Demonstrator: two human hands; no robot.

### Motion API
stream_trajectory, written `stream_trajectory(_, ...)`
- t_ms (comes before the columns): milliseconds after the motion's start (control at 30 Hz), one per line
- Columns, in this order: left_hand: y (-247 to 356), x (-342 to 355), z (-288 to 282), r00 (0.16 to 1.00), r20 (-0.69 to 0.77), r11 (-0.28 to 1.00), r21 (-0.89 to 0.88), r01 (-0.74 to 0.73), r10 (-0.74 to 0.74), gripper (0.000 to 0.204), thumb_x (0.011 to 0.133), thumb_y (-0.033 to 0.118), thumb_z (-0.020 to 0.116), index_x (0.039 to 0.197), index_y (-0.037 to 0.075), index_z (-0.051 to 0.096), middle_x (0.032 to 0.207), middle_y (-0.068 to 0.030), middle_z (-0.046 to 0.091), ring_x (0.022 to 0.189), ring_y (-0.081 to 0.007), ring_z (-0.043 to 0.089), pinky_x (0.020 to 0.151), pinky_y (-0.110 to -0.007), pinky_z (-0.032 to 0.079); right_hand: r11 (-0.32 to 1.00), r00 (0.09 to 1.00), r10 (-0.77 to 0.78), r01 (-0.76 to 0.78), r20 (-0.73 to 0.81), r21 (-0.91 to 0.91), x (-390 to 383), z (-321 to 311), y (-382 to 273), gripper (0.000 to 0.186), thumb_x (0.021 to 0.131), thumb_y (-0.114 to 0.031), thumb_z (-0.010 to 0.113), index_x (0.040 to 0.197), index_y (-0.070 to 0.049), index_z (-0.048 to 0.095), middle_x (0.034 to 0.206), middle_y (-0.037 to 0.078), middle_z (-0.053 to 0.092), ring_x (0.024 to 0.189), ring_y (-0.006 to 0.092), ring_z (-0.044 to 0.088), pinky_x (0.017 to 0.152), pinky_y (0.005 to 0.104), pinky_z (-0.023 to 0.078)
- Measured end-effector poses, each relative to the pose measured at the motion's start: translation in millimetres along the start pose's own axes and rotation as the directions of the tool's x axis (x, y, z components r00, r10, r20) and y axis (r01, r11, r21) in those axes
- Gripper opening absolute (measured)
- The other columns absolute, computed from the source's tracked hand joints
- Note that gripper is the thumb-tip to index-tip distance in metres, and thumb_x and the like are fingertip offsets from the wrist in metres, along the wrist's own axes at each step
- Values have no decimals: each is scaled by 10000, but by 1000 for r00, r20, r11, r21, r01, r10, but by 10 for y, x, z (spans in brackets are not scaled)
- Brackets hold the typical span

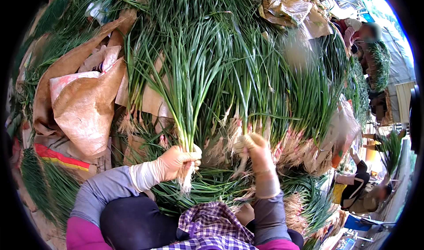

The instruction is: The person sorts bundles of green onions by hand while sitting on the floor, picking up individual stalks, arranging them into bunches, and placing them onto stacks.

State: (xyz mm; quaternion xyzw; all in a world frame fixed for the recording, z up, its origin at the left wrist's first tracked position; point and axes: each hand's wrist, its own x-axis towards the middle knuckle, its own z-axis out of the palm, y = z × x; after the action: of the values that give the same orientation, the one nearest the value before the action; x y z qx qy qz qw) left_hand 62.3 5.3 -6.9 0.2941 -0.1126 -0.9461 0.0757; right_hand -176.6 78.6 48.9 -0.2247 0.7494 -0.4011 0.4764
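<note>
Left hand (pixel 179 161): fingers curled firmly round the lower stems of a bunch of green onions (pixel 187 100). Roots stick out below the fist, toward the body; leaves fan out beyond it, away from the person. Long axis of the bunch runs nearly straight away, leaves tipping slightly to either side.

Right hand (pixel 257 150): blurred, a little apart from the left fist, fingers bent inward. Pale roots (pixel 240 167) show just under the fingertips; cannot tell whether they are gripped.

Key relation: the row of green onions (pixel 282 100) starts right at the right fingers, root ends toward the person, and spreads beyond and rightward. Stems there lie roughly parallel to the held bunch. Right hand is the nearer one; the left fist sits off the row's left part.

Beneath and between both hands: loose green leaves (pixel 210 184), lying more crosswise. Bodyward of the fingers, a checked purple cloth (pixel 207 223) over the lap. Right of the right wrist, another rooted heap (pixel 297 212).

Farther: crumpled brown sacking (pixel 88 113), well left of the left fingers. Farthest right, a co-worker (pixel 364 197), with an upright green bunch (pixel 389 153) nearby.
</note>
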Motion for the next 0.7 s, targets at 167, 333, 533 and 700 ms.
stream_trajectory(167,-11,36,152,999,-42,997,71,26,-23,94,861,81,586,926,28,545,982,-129,625,897,-218,629,785,-358,529,971,997,4,-21,74,239,-95,283,354,163,867,-132,617,926,16,649,644,7,577,582,80,509,570,213,410)
stream_trajectory(333,-7,24,192,996,-87,991,132,3,9,83,866,74,574,943,56,550,863,-60,623,662,-111,592,794,-369,534,989,990,3,-23,139,143,-53,458,244,165,853,-137,637,910,18,646,693,14,588,627,76,517,587,207,400)
stream_trajectory(533,-53,116,105,996,-44,972,228,-60,71,61,870,90,589,890,33,581,728,-28,591,603,-79,546,617,-248,505,925,937,92,-206,338,320,-85,642,252,215,856,-150,631,1008,2,640,911,53,636,744,98,569,650,239,472)
stream_trajectory(700,36,-3,133,999,-12,995,89,54,-53,101,869,74,577,933,-3,582,790,-73,614,652,-127,587,744,-368,547,677,915,25,-313,404,666,105,871,347,181,888,-157,585,1023,-37,577,820,32,623,684,104,546,619,235,449)
